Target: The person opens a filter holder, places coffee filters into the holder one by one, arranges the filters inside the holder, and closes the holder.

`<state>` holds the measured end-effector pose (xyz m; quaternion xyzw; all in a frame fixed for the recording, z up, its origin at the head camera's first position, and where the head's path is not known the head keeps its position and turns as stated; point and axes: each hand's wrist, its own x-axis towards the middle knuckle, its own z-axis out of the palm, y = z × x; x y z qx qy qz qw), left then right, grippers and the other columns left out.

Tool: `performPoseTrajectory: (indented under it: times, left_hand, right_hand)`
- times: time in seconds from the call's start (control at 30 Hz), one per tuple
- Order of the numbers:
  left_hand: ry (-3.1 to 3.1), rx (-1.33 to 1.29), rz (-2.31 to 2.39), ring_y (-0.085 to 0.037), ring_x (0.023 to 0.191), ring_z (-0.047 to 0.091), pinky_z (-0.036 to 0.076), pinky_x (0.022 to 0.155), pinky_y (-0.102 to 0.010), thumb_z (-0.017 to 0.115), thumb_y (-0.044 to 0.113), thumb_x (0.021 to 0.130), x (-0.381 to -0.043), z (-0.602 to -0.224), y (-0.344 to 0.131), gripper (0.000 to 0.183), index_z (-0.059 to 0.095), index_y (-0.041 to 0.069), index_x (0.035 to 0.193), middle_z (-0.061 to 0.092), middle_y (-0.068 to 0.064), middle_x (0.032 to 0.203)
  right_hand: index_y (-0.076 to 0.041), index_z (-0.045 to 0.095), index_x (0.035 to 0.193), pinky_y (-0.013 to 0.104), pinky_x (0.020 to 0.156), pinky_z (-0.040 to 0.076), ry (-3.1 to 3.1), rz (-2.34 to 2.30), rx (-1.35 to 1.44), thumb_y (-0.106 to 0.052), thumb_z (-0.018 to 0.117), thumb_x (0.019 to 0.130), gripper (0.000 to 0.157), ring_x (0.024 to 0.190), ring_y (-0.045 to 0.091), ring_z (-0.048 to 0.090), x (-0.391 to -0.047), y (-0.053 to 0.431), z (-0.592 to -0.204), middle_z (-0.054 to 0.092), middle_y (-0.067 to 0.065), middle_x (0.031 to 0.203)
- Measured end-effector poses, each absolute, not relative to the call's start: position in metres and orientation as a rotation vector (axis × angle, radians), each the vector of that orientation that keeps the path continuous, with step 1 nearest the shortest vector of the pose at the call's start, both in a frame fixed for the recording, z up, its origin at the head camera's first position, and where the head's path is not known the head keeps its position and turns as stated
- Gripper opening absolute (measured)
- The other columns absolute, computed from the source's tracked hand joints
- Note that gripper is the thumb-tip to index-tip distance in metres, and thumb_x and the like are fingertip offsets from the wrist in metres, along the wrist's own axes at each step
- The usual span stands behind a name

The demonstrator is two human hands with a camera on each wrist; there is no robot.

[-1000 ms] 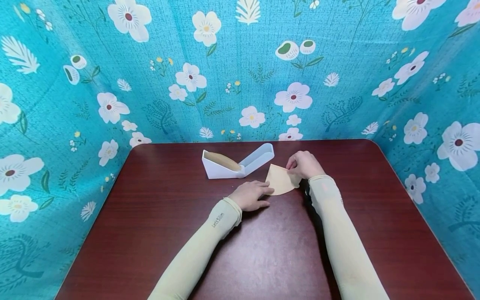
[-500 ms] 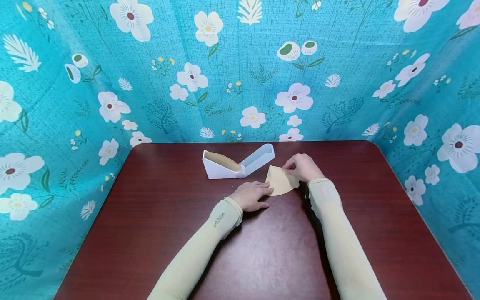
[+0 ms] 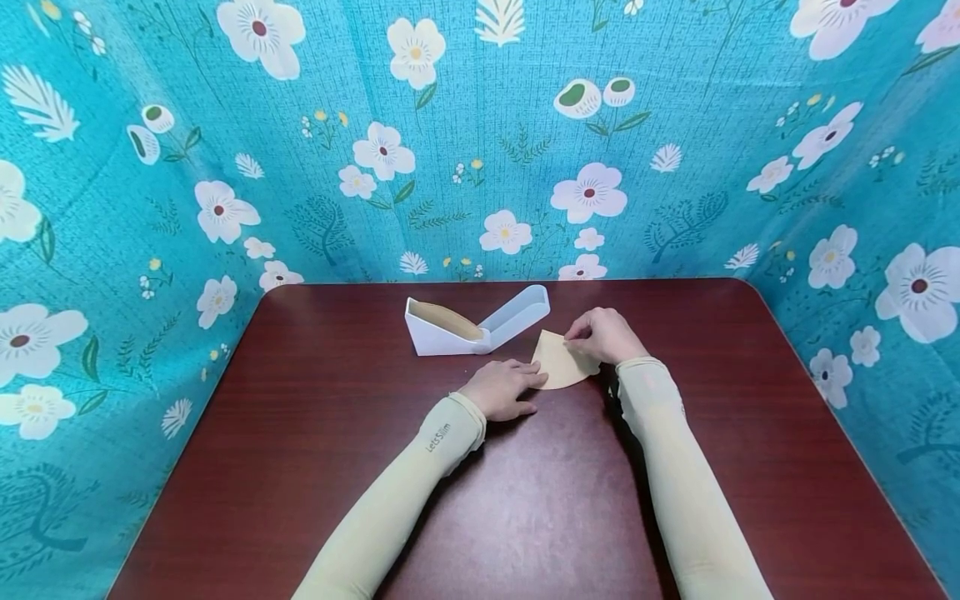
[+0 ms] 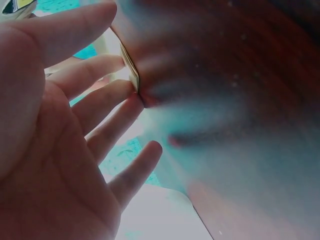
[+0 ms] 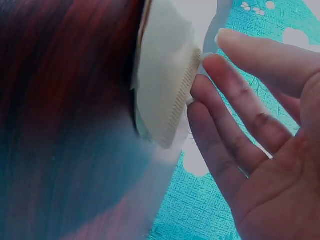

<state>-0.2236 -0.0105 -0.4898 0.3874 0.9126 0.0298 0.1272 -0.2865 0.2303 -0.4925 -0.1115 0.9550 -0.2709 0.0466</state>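
A fan-shaped tan paper coffee filter (image 3: 557,364), with a crimped edge, lies on the table; its layers show at the edge in both wrist views. My left hand (image 3: 500,390), palm down, rests at its left side with fingers spread, and in the left wrist view the fingertips (image 4: 131,90) touch the paper's edge. At the upper right side is my right hand (image 3: 609,335). In the right wrist view its fingertips (image 5: 197,85) touch the crimped edge, with the thumb a little apart from the index finger. Part of the filter is hidden under the right hand.
Behind the filter stands a white box (image 3: 442,342) with its lid (image 3: 517,312) swung back to the right and brown filters (image 3: 442,319) inside. The dark red table (image 3: 330,433) reaches back to a blue flowered curtain (image 3: 450,167).
Over the last second my right hand has shifted slightly left along the filter's edge. My left hand keeps its place, and the box stands as before.
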Motion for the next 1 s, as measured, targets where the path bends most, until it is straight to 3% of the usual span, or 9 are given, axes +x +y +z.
performPoseTrajectory:
  times: [0.4, 0.57, 0.7, 1.0]
  left_hand:
    - [2.663, 1.114, 0.068, -0.02, 0.149, 0.044, 0.039, 0.118, -0.039, 0.065, 0.041, 0.101, -0.222, -0.49, -0.01, 0.058, 0.05, 0.024, 0.155, 0.042, 0.0, 0.164]
    - [2.646, 1.094, 0.098, -0.02, 0.15, 0.042, 0.038, 0.119, -0.041, 0.065, 0.04, 0.102, -0.222, -0.488, -0.011, 0.059, 0.049, 0.024, 0.156, 0.041, 0.001, 0.165]
    - [2.632, 1.092, 0.107, -0.02, 0.15, 0.041, 0.037, 0.12, -0.041, 0.064, 0.041, 0.102, -0.222, -0.486, -0.013, 0.059, 0.048, 0.024, 0.156, 0.04, 0.002, 0.165]
    - [2.62, 1.117, 0.124, -0.018, 0.151, 0.041, 0.036, 0.121, -0.038, 0.064, 0.041, 0.102, -0.225, -0.489, -0.013, 0.057, 0.05, 0.023, 0.155, 0.042, 0.0, 0.164]
  right_hand:
    - [-0.005, 0.08, 0.109, 0.042, 0.081, 0.054, 2.907, -0.932, -0.395, -0.002, 0.082, 0.083, 0.027, 0.085, 0.024, 0.068, -0.285, 0.231, -0.49, 0.075, 0.008, 0.087]
    - [-0.009, 0.082, 0.093, 0.034, 0.072, 0.046, 2.932, -0.892, -0.37, -0.005, 0.086, 0.078, 0.016, 0.076, 0.02, 0.06, -0.285, 0.232, -0.489, 0.068, 0.0, 0.071]
    - [-0.011, 0.081, 0.079, 0.033, 0.069, 0.046, 2.952, -0.832, -0.346, -0.008, 0.089, 0.073, 0.011, 0.075, 0.021, 0.061, -0.285, 0.231, -0.488, 0.069, -0.003, 0.067]
    - [-0.009, 0.082, 0.083, 0.035, 0.068, 0.054, 2.98, -0.802, -0.304, -0.009, 0.089, 0.076, 0.01, 0.076, 0.022, 0.068, -0.282, 0.232, -0.484, 0.076, 0.002, 0.074]
